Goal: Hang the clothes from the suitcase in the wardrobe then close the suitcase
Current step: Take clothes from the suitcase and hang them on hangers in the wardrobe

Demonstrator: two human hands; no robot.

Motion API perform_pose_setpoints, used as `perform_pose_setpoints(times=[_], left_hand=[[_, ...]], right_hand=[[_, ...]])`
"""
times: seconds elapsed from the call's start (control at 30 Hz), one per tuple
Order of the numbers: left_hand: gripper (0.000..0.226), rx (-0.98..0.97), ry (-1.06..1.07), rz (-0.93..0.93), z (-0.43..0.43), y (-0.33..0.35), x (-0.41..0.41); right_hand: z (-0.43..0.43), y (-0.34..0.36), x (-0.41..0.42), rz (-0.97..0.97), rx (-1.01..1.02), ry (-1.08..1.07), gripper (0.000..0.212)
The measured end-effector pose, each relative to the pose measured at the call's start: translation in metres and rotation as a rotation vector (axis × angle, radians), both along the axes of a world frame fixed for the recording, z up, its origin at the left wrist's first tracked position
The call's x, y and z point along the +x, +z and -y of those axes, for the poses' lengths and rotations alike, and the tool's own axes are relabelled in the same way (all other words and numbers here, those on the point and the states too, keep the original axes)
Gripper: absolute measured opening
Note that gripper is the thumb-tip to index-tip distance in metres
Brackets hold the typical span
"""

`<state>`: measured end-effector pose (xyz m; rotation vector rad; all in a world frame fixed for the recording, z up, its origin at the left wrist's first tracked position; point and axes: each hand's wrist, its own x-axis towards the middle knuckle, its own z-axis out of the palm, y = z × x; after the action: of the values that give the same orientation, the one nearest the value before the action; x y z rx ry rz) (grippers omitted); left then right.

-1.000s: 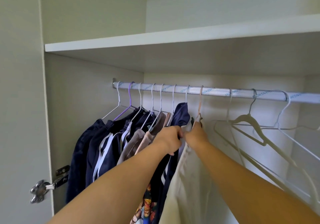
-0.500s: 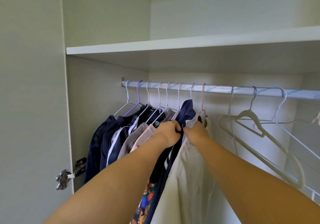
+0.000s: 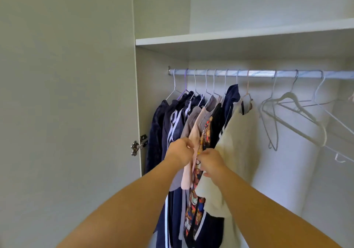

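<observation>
Hanging step: arranging hung clothes.
Left hand [image 3: 179,152] is pinching the pink top [image 3: 196,131]; right hand [image 3: 211,161] is gripping the cream garment [image 3: 237,142] beside it; releasing likely follows.

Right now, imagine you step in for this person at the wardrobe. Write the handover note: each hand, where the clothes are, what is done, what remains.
Left hand: pinches the edge of the pink garment.
Right hand: grips the cream garment, next to the patterned garment.
Clothes: on hangers, bunched at the left end of the rail; empty hangers to their right.
Done: the cream garment hangs on the rail, last in the row.
Left: let go, check the suitcase (out of view) for more clothes, hang any, then close it.
</observation>
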<state>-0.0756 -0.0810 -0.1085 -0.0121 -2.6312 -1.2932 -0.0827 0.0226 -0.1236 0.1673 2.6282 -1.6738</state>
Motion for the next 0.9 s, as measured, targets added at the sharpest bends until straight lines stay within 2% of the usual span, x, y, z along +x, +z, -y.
perform_pose_setpoints(times=[0.07,0.17,0.2,0.33,0.4,0.53,0.67,0.8,0.9], left_hand=[[0.021,0.042,0.022,0.056,0.017,-0.021,0.025],[0.021,0.102,0.063,0.139,0.035,-0.053,0.06],[0.02,0.121,0.071,0.163,0.04,-0.061,0.07],[0.014,0.137,0.147,0.231,0.068,-0.088,0.108],[0.018,0.127,0.19,0.238,0.081,-0.096,0.124],[0.02,0.153,0.275,0.282,0.103,-0.108,0.159],[0.022,0.187,0.346,0.33,0.12,-0.124,0.209],[0.014,0.242,0.421,0.365,0.123,-0.138,0.259],[0.014,0.258,0.52,0.421,0.135,-0.163,0.311]], right_hand=[[0.02,-0.018,0.027,0.081,-0.052,0.012,0.024],[0.04,-0.043,0.066,0.256,-0.133,0.002,0.007],[0.043,-0.048,0.075,0.304,-0.142,0.014,0.008],[0.065,-0.067,0.114,0.353,-0.116,0.124,0.031],[0.075,-0.067,0.13,0.45,-0.14,0.189,0.049],[0.097,-0.076,0.158,0.53,-0.156,0.256,0.032],[0.11,-0.096,0.194,0.438,-0.079,0.272,0.025],[0.122,-0.106,0.226,0.648,-0.175,0.365,0.033],[0.143,-0.125,0.269,0.717,-0.1,0.476,0.02]])
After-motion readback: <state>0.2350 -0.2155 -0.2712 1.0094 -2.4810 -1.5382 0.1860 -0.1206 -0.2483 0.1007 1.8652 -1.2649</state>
